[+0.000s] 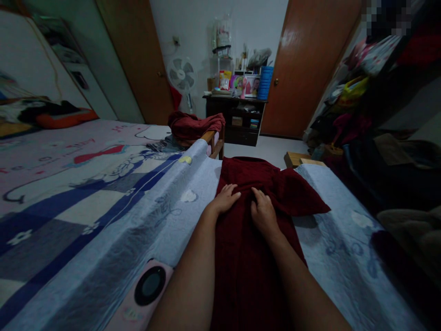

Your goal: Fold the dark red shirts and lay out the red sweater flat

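Note:
A dark red garment [255, 257], apparently a shirt, lies lengthwise in front of me on a light blue cloth [193, 216]. One sleeve [301, 191] sticks out to the right, while the garment's left side forms a straight edge. My left hand [227, 198] rests on that left edge, fingers stretched out over the fabric. Across from it, my right hand [265, 212] lies on the middle of the garment below the sleeve, its fingers slightly bent and apart. Neither hand has anything lifted.
A pink object with a round black disc [150, 286] sits by my left forearm. To the left is a bed with a patterned cover [76, 184]. Reddish clothes [196, 126] are heaped beyond. A fan [182, 76], a dark shelf [234, 122] and hanging bags [354, 92] stand farther off.

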Demonstrator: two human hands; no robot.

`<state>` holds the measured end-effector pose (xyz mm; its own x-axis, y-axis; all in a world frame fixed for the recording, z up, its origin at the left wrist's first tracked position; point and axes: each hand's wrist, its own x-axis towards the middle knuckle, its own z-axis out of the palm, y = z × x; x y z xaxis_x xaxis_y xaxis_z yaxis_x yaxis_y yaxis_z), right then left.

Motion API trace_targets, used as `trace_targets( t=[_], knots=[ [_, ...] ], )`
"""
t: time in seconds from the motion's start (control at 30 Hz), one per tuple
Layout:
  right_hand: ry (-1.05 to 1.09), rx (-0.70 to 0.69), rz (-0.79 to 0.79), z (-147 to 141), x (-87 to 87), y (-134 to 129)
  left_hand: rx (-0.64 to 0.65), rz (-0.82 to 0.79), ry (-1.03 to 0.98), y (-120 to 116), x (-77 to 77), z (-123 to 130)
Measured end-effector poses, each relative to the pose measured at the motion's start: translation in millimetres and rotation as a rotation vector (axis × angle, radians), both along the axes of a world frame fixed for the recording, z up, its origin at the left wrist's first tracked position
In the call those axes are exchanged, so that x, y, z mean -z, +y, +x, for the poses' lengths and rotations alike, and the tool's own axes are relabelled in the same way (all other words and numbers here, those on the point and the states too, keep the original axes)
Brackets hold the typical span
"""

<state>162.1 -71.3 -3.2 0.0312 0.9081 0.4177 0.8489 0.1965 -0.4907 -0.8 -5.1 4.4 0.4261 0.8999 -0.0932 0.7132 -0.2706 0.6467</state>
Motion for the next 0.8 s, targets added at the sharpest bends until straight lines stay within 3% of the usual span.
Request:
trace_targets(
  t=[0.2,0.4,0.47,0.63,0.73,0.8],
  knots=[
    [0.017,0.021,0.005,2.3,-1.7,-1.8,-0.08,0.067,0.246,-5.3,8.8,13.4],
    [-0.009,0.094,0.253,6.4,-18.4,-8.2,-0.103,0.183,0.332,-12.3,14.3,18.4],
    [-0.075,0.093,0.223,6.4,-17.5,-7.8,-0.121,0.217,0.332,-13.3,15.1,19.4],
    [-0.148,0.039,-0.066,8.2,-11.8,-4.4,-0.17,0.315,0.334,-12.8,15.5,22.2],
    [-0.002,-0.019,-0.04,21.8,-25.4,-3.2,-0.192,0.365,0.297,-10.2,15.8,22.9],
    [0.095,0.029,0.064,41.2,-41.4,-3.6,-0.194,0.367,0.277,-8.2,16.8,23.1]
  ],
)
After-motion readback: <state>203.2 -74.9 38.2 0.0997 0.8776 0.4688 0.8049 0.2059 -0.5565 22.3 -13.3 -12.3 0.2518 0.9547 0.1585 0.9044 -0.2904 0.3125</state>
